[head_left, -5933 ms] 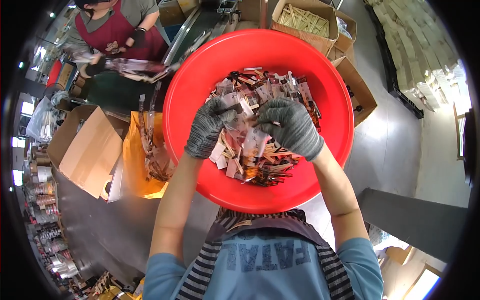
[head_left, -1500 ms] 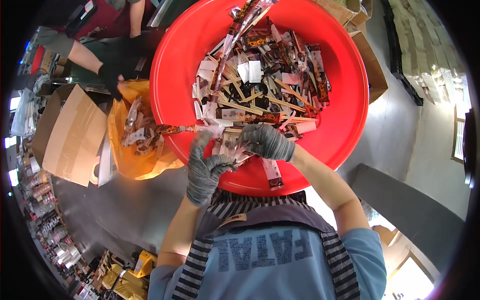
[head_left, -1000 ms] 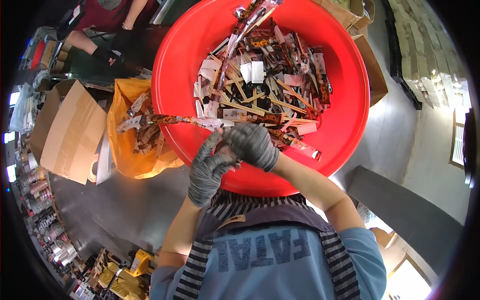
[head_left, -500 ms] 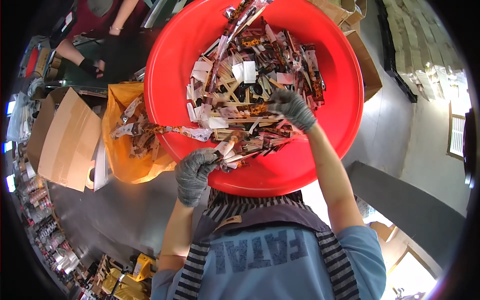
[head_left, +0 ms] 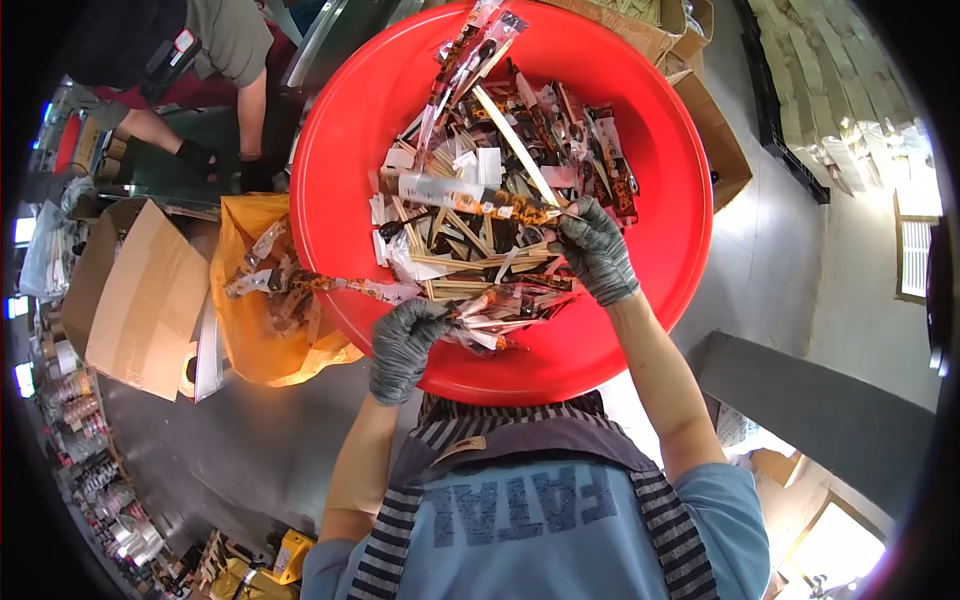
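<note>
Long printed packet (head_left: 470, 195), raised higher over the pile (head_left: 462, 235) than half a second ago, now crosses the red basin's (head_left: 668, 235) middle, its right end pinched by the right hand (head_left: 597, 250); the left hand (head_left: 404, 350) clamps a bunch of packets (head_left: 488, 322) by the near edge, leaving both occupied.

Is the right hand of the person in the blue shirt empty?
No, the right hand pinches one end of a long, slim patterned packet over the red tub.
</note>
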`<action>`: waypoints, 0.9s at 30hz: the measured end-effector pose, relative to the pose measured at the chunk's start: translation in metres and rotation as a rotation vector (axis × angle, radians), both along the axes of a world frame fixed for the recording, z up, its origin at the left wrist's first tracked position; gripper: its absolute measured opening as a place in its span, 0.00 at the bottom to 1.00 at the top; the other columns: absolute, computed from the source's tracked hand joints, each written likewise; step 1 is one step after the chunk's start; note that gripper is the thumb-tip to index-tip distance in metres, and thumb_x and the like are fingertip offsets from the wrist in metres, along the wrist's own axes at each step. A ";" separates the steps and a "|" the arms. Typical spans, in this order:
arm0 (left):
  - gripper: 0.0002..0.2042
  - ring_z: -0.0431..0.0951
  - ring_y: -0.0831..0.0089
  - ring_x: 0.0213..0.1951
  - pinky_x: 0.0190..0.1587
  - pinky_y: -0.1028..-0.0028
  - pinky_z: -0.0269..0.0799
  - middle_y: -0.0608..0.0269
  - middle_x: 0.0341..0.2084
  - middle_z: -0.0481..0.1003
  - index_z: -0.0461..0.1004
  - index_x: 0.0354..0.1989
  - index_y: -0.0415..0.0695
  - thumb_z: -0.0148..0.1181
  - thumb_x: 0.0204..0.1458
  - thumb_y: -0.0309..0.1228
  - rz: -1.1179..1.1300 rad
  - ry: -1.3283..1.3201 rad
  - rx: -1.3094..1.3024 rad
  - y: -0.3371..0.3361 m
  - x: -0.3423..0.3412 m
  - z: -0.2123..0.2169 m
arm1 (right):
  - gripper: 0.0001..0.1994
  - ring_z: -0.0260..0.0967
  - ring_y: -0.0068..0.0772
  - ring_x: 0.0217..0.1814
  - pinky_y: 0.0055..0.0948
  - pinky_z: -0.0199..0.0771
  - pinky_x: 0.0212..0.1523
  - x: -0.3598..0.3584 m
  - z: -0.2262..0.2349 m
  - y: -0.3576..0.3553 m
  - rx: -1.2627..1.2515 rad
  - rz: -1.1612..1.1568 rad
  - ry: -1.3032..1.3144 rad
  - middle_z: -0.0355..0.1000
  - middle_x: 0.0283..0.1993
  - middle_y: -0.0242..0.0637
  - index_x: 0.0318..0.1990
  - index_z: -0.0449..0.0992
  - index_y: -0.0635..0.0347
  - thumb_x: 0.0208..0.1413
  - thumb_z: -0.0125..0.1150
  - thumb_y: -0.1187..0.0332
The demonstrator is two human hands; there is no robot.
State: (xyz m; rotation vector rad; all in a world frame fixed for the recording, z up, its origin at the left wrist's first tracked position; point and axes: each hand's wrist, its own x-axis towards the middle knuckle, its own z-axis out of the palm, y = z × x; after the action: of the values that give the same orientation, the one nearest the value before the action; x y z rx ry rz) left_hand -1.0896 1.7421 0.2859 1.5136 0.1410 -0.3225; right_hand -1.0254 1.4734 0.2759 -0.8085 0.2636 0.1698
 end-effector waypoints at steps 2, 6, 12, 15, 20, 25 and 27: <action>0.06 0.73 0.78 0.30 0.35 0.79 0.71 0.63 0.26 0.75 0.72 0.31 0.36 0.59 0.44 0.18 -0.061 -0.064 0.013 -0.001 -0.001 0.001 | 0.07 0.70 0.28 0.31 0.21 0.75 0.26 0.003 -0.004 -0.006 -0.174 0.114 0.128 0.68 0.31 0.34 0.38 0.68 0.57 0.51 0.57 0.74; 0.06 0.73 0.77 0.30 0.36 0.78 0.71 0.62 0.27 0.75 0.72 0.31 0.36 0.59 0.44 0.18 -0.060 -0.041 0.005 -0.004 0.001 0.014 | 0.14 0.70 0.39 0.38 0.33 0.73 0.38 0.009 -0.045 -0.034 -1.537 0.455 0.108 0.69 0.38 0.39 0.43 0.68 0.59 0.49 0.59 0.66; 0.06 0.74 0.77 0.31 0.37 0.77 0.70 0.61 0.28 0.76 0.72 0.30 0.35 0.58 0.42 0.16 -0.069 0.013 0.038 -0.005 0.001 0.015 | 0.25 0.67 0.39 0.50 0.31 0.66 0.50 0.078 -0.068 0.030 -1.692 0.449 -0.197 0.68 0.49 0.42 0.51 0.65 0.57 0.45 0.63 0.60; 0.06 0.74 0.76 0.32 0.37 0.77 0.70 0.61 0.28 0.75 0.72 0.30 0.35 0.59 0.42 0.16 -0.127 -0.034 0.129 -0.007 0.001 0.020 | 0.26 0.67 0.42 0.49 0.33 0.66 0.50 0.115 -0.100 0.085 -1.737 0.550 -0.251 0.68 0.49 0.42 0.52 0.65 0.56 0.46 0.59 0.54; 0.11 0.75 0.76 0.34 0.40 0.76 0.72 0.59 0.31 0.76 0.72 0.37 0.37 0.59 0.43 0.17 0.015 0.091 0.016 -0.015 -0.005 0.014 | 0.15 0.68 0.41 0.46 0.34 0.68 0.46 0.131 -0.135 0.136 -1.888 0.893 -0.172 0.71 0.40 0.42 0.42 0.71 0.58 0.52 0.52 0.60; 0.12 0.74 0.72 0.39 0.43 0.76 0.71 0.58 0.36 0.74 0.72 0.38 0.37 0.57 0.43 0.16 0.117 0.229 -0.077 0.012 -0.003 0.001 | 0.06 0.66 0.26 0.34 0.25 0.67 0.38 0.095 -0.061 0.122 -0.818 0.558 -0.380 0.69 0.30 0.32 0.32 0.73 0.61 0.47 0.61 0.71; 0.11 0.73 0.69 0.43 0.45 0.74 0.69 0.59 0.40 0.72 0.75 0.34 0.38 0.59 0.40 0.15 0.026 -0.225 0.287 0.005 0.011 -0.006 | 0.07 0.65 0.25 0.34 0.24 0.66 0.37 0.067 -0.030 0.099 -0.859 0.502 -0.382 0.70 0.31 0.32 0.32 0.74 0.61 0.43 0.63 0.74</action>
State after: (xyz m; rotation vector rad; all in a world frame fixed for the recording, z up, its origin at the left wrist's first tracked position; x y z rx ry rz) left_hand -1.0789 1.7468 0.2801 1.8191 0.0287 -0.1112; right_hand -0.9584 1.5721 0.2455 -1.7317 -0.2646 0.3775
